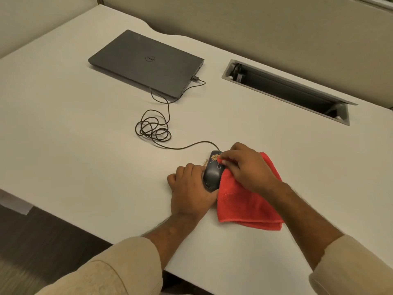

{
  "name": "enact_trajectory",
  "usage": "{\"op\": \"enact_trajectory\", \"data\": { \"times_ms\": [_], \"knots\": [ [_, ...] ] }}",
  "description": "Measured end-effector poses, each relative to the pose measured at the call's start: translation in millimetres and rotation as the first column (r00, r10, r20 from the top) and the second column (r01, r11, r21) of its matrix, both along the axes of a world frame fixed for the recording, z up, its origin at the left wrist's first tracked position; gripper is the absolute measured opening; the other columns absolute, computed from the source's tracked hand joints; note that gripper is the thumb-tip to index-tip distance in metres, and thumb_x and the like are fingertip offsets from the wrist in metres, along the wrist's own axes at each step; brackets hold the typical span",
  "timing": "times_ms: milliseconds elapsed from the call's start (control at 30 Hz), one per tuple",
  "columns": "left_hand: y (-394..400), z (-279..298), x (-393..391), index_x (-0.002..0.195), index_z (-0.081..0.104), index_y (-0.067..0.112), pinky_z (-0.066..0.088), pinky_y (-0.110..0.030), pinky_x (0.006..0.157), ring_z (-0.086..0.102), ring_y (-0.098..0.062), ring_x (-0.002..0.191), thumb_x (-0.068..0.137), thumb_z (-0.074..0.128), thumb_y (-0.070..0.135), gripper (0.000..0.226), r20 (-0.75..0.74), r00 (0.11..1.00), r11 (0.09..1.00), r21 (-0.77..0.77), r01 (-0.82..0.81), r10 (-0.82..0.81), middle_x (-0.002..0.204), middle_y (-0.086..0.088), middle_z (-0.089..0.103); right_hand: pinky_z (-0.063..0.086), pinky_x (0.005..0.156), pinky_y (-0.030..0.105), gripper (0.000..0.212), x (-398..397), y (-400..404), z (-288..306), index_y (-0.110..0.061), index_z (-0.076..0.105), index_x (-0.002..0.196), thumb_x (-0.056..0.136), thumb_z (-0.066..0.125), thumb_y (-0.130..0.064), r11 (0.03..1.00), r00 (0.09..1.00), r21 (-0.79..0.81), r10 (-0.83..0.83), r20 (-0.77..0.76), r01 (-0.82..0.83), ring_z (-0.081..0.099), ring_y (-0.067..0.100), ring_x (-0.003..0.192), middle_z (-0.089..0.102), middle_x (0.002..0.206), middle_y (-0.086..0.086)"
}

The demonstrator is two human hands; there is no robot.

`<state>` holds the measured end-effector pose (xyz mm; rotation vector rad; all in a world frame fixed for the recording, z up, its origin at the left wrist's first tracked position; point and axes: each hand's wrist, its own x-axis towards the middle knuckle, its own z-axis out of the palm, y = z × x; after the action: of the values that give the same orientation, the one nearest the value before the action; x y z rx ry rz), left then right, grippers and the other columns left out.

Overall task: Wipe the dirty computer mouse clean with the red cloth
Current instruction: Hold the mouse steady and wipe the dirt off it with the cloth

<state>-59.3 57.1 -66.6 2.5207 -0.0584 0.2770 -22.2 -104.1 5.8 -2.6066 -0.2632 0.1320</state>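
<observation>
A dark grey wired computer mouse lies on the white desk, with tan crumbs on its front and a few on the desk beside it. My left hand grips the mouse's rear and left side. My right hand presses the red cloth against the mouse's right side, fingertips near the crumbs. Most of the cloth lies folded on the desk under and behind my right hand.
The mouse's cable runs in loose coils to a shut grey laptop at the back. An open cable tray slot is set in the desk at the right. The desk's front edge runs diagonally at the lower left.
</observation>
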Motion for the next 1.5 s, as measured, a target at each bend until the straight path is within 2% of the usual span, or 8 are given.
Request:
{"op": "enact_trajectory", "data": {
  "times_ms": [200,400,533,767,967,1133,1300,1500],
  "knots": [
    [1.7,1.4,-0.8,0.087,0.058,0.026,0.017,-0.03,0.073,0.045,-0.014,0.081,0.063,0.059,0.082,0.061,0.008,1.0,0.999,-0.046,0.012,-0.012,0.082,0.011,0.053,0.05,0.073,0.041,0.02,9.1,-11.5,5.7,-0.024,0.072,0.104,0.095,0.053,-0.023,0.986,0.999,-0.164,-0.031,0.014,0.033,0.059,0.021,0.082,0.055,0.094,-0.001],
    [1.4,0.9,-1.1,0.084,0.055,0.027,0.02,-0.03,0.074,0.046,-0.015,0.08,0.066,0.059,0.08,0.056,0.009,1.0,0.998,-0.056,0.011,-0.011,0.079,0.012,0.051,0.048,0.07,0.037,0.021,2.7,-5.0,9.0,-0.025,0.072,0.108,0.096,0.055,-0.022,0.985,0.993,-0.126,0.113,-0.012,-0.114,0.058,0.019,0.08,0.053,0.091,-0.003],
    [2.2,0.7,-1.0,0.084,0.056,0.027,0.024,-0.032,0.072,0.046,-0.015,0.08,0.063,0.062,0.083,0.06,0.014,1.0,0.999,-0.046,0.024,-0.024,0.08,0.011,0.053,0.05,0.07,0.04,0.023,9.0,-21.9,12.4,-0.023,0.073,0.108,0.095,0.055,-0.017,0.979,0.998,-0.193,0.063,0.003,-0.061,0.058,0.021,0.081,0.055,0.093,0.0],
    [2.5,-0.9,-0.7,0.084,0.055,0.026,0.023,-0.032,0.074,0.046,-0.016,0.08,0.064,0.061,0.08,0.057,0.026,0.999,0.999,-0.046,0.03,-0.029,0.081,0.011,0.052,0.047,0.068,0.035,0.021,6.6,-10.8,11.1,-0.021,0.074,0.107,0.094,0.059,-0.015,0.984,0.987,-0.075,0.16,0.005,-0.16,0.056,0.015,0.077,0.054,0.088,-0.003],
    [2.0,-0.8,-1.0,0.082,0.054,0.027,0.021,-0.031,0.072,0.047,-0.015,0.08,0.062,0.063,0.084,0.061,0.026,0.999,0.999,-0.042,0.025,-0.024,0.08,0.011,0.053,0.05,0.073,0.04,0.024,15.0,-32.1,5.4,-0.021,0.074,0.104,0.091,0.057,-0.009,0.994,1.0,-0.109,0.009,0.019,-0.007,0.058,0.017,0.083,0.057,0.093,0.0],
    [2.4,-0.5,-0.5,0.081,0.053,0.027,0.02,-0.032,0.072,0.045,-0.015,0.079,0.062,0.06,0.084,0.06,0.021,0.999,0.998,-0.053,0.029,-0.028,0.079,0.012,0.051,0.049,0.073,0.034,0.024,15.2,-24.4,-2.0,-0.023,0.075,0.103,0.09,0.06,-0.009,0.999,0.999,-0.011,0.047,0.004,-0.047,0.057,0.013,0.081,0.057,0.09,-0.002],
    [2.2,-0.5,-0.8,0.082,0.054,0.027,0.022,-0.032,0.072,0.046,-0.014,0.08,0.063,0.062,0.082,0.059,0.016,1.0,0.999,-0.043,0.027,-0.027,0.08,0.012,0.052,0.049,0.075,0.038,0.022,18.0,-33.3,-11.4,-0.02,0.074,0.102,0.091,0.057,-0.011,0.992,0.991,-0.044,-0.118,0.064,0.121,0.059,0.019,0.085,0.057,0.092,0.001],
    [2.4,-0.7,-0.3,0.081,0.053,0.029,0.018,-0.031,0.072,0.044,-0.013,0.079,0.062,0.064,0.081,0.057,0.001,1.0,0.998,-0.051,0.029,-0.029,0.079,0.013,0.051,0.05,0.074,0.036,0.022,15.0,-24.4,-14.4,-0.02,0.074,0.105,0.091,0.061,-0.011,1.0,0.998,0.011,-0.01,0.06,0.009,0.057,0.014,0.081,0.057,0.091,-0.001]
  ]
}}
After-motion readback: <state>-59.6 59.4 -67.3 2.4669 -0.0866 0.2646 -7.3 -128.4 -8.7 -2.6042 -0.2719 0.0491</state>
